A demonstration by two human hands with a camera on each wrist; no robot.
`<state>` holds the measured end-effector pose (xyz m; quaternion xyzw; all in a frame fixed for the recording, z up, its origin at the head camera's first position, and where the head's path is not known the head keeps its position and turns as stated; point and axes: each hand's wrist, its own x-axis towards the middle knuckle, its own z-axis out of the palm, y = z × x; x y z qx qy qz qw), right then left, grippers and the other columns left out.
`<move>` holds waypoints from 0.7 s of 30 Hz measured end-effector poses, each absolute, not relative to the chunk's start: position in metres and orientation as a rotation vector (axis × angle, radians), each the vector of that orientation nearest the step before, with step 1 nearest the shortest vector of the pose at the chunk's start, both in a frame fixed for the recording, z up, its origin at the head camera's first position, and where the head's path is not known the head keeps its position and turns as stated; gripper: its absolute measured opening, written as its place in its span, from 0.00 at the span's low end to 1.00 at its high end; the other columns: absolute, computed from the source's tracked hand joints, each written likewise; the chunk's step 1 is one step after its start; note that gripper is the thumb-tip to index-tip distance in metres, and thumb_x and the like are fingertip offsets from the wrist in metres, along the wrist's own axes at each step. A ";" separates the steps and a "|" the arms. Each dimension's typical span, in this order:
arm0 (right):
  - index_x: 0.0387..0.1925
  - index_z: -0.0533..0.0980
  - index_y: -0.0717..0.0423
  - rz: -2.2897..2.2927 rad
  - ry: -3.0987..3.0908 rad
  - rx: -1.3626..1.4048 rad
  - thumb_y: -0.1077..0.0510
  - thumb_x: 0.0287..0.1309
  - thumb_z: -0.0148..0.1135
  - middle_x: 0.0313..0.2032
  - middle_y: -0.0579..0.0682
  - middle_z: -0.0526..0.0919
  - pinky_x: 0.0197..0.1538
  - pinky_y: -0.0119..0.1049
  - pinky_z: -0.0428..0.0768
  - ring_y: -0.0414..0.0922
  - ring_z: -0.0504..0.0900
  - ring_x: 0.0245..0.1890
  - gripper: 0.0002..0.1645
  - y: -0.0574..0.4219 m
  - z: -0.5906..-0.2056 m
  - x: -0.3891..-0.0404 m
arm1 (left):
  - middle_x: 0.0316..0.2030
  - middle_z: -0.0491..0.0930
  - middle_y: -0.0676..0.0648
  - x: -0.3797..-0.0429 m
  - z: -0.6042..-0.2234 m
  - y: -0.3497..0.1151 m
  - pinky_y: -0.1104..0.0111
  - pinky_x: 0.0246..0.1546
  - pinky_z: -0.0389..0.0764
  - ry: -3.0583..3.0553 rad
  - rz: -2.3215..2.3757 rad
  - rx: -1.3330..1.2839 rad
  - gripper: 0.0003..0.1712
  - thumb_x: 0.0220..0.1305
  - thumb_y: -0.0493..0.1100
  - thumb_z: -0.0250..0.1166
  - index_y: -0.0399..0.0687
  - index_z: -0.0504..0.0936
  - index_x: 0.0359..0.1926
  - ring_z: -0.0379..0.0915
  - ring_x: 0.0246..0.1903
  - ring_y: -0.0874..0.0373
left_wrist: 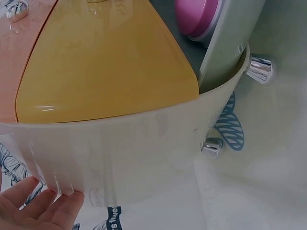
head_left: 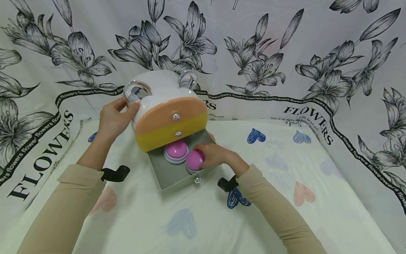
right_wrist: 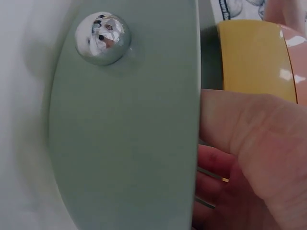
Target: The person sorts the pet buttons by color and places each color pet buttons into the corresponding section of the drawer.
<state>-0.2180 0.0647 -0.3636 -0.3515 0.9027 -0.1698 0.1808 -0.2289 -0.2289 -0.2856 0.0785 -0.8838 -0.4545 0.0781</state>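
A rounded white drawer chest with silver ear-like rings on top has an orange drawer front and a yellow one. Its grey-green bottom drawer is pulled out. My left hand rests on the chest's left side by the silver ring, fingers extended against the white wall in the left wrist view. My right hand reaches into the drawer and holds a round pink-topped jar between thumb and fingers. Beside it in the drawer lies another pink-topped jar with a white rim.
A bed-like surface with a heart-print sheet lies under the chest. Behind hangs a white cloth with black flower drawings. Black straps circle both wrists. A silver knob sticks out from the drawer's front.
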 end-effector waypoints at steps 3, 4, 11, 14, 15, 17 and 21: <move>0.56 0.64 0.56 -0.478 2.530 -0.990 0.53 0.47 0.62 0.48 0.48 0.74 0.48 0.33 0.72 0.41 0.72 0.44 0.33 0.066 -0.363 -0.219 | 0.63 0.56 0.48 -0.229 -0.286 -0.229 0.52 0.56 0.60 -2.650 -1.360 0.240 0.41 0.50 0.69 0.50 0.59 0.59 0.63 0.47 0.63 0.54; 0.56 0.64 0.56 -0.478 2.527 -0.986 0.52 0.48 0.61 0.48 0.48 0.74 0.48 0.32 0.72 0.41 0.72 0.44 0.33 0.066 -0.363 -0.219 | 0.63 0.56 0.48 -0.229 -0.286 -0.229 0.52 0.56 0.60 -2.651 -1.359 0.240 0.41 0.50 0.69 0.50 0.59 0.59 0.63 0.47 0.63 0.54; 0.59 0.62 0.56 -0.539 2.540 -0.961 0.49 0.50 0.60 0.50 0.47 0.73 0.48 0.31 0.72 0.40 0.72 0.44 0.36 0.070 -0.364 -0.216 | 0.63 0.56 0.47 -0.228 -0.284 -0.228 0.51 0.56 0.59 -2.651 -1.345 0.233 0.41 0.50 0.69 0.50 0.57 0.60 0.62 0.48 0.63 0.54; 0.59 0.62 0.56 -0.601 2.564 -0.978 0.49 0.50 0.59 0.51 0.48 0.73 0.48 0.30 0.72 0.39 0.72 0.44 0.36 0.074 -0.366 -0.215 | 0.63 0.56 0.47 -0.228 -0.284 -0.228 0.52 0.57 0.59 -2.650 -1.343 0.228 0.40 0.50 0.69 0.50 0.57 0.61 0.62 0.48 0.63 0.54; 0.59 0.63 0.57 -0.623 2.577 -0.987 0.49 0.49 0.59 0.51 0.48 0.73 0.47 0.30 0.72 0.39 0.72 0.44 0.35 0.075 -0.367 -0.214 | 0.63 0.56 0.47 -0.227 -0.284 -0.228 0.52 0.57 0.59 -2.650 -1.343 0.228 0.40 0.50 0.69 0.50 0.57 0.61 0.62 0.48 0.63 0.54; 0.58 0.64 0.57 -0.674 2.604 -1.011 0.49 0.49 0.60 0.51 0.48 0.73 0.48 0.31 0.73 0.40 0.73 0.45 0.34 0.078 -0.368 -0.212 | 0.63 0.56 0.47 -0.227 -0.284 -0.228 0.52 0.56 0.59 -2.649 -1.347 0.227 0.40 0.50 0.69 0.50 0.57 0.61 0.62 0.48 0.63 0.54; 0.55 0.67 0.57 -0.755 2.679 -1.029 0.48 0.49 0.60 0.51 0.48 0.73 0.51 0.34 0.71 0.42 0.73 0.49 0.33 0.082 -0.368 -0.208 | 0.63 0.56 0.47 -0.228 -0.284 -0.228 0.52 0.56 0.60 -2.647 -1.356 0.229 0.40 0.50 0.69 0.50 0.57 0.61 0.62 0.47 0.63 0.54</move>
